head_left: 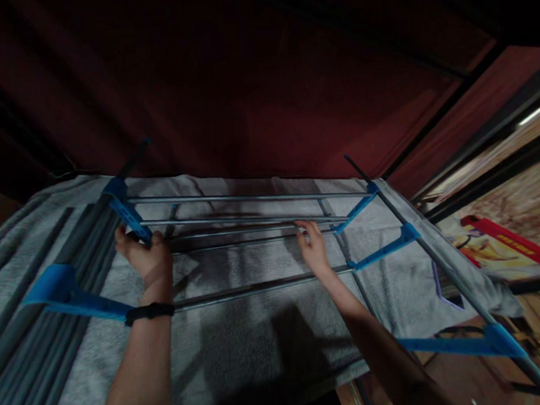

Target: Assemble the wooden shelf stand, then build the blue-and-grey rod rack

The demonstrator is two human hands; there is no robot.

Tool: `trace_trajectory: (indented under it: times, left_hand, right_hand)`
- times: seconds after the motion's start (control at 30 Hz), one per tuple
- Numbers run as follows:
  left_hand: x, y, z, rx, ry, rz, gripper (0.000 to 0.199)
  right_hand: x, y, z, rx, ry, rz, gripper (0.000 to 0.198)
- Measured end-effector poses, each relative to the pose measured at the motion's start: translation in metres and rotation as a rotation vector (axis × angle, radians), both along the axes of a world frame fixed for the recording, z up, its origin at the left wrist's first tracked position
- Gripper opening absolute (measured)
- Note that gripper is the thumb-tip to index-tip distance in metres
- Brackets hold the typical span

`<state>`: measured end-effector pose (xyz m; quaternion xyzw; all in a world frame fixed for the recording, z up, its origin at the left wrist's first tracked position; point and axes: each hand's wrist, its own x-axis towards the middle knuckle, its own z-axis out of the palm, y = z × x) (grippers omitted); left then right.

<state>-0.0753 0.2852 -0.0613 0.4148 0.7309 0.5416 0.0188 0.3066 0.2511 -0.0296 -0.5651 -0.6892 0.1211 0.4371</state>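
Note:
A rack frame of grey metal tubes and blue plastic brackets stands over a grey towel-like cloth. My left hand [144, 251] is closed around the lower end of the far-left blue bracket [128, 216], with a dark band on the wrist. Between finger and thumb, my right hand [312, 248] pinches a thin metal rod [235, 232] near its right end. Parallel rods, including the far rod [251, 198], run across to the right-hand bracket [358, 212]. A nearer rod [258, 288] joins the left bracket [77, 292] side to another right bracket [387, 247].
Several loose grey tubes [43, 367] lie in a bundle on the grey cloth [243, 331] at left. A dark red curtain-like sheet [241, 91] hangs behind. At right are a red and yellow package [510, 247] and a blue bracket [462, 344] on the right upright tube.

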Motion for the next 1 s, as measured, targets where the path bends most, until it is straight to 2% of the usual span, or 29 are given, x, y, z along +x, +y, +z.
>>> trace_trajectory:
  times: [0.07,0.13,0.23,0.3,0.4,0.53,0.67,0.8,0.9,1.0]
  left_hand:
    - [0.016,-0.019,0.004,-0.010,-0.046,0.120,0.056]
    - [0.041,-0.040,0.008,0.028,0.079,0.087,0.047]
    - [0.085,-0.060,0.016,0.122,0.269,-0.087,0.041]
    - [0.114,-0.063,0.023,0.133,0.385,-0.278,0.041]
    - [0.154,-0.053,0.041,0.096,0.563,-0.566,0.048]
    - [0.201,-0.029,0.069,0.051,0.814,-0.887,0.053]
    - [0.249,0.002,0.083,0.039,0.918,-1.008,0.043]
    - [0.290,0.029,0.080,-0.057,0.936,-1.070,0.034]
    - [0.306,0.041,0.076,-0.165,0.915,-1.098,0.034]
    - [0.308,0.043,0.076,-0.176,0.874,-1.112,0.033]
  right_hand:
    - [0.036,0.002,-0.012,-0.037,0.138,-0.206,0.033]
    - [0.069,0.008,-0.022,-0.014,0.279,-0.383,0.036]
    - [0.108,0.023,-0.032,0.059,0.389,-0.568,0.047]
    - [0.125,0.034,-0.036,0.046,0.405,-0.641,0.053]
    - [0.139,0.049,-0.041,-0.022,0.434,-0.645,0.059]
    - [0.143,0.061,-0.044,-0.019,0.481,-0.531,0.053]
    - [0.145,0.063,-0.042,-0.024,0.471,-0.501,0.038]
    - [0.146,0.060,-0.036,-0.060,0.379,-0.511,0.029]
    - [0.146,0.058,-0.030,-0.076,0.326,-0.517,0.027]
    - [0.145,0.057,-0.023,-0.082,0.295,-0.515,0.026]
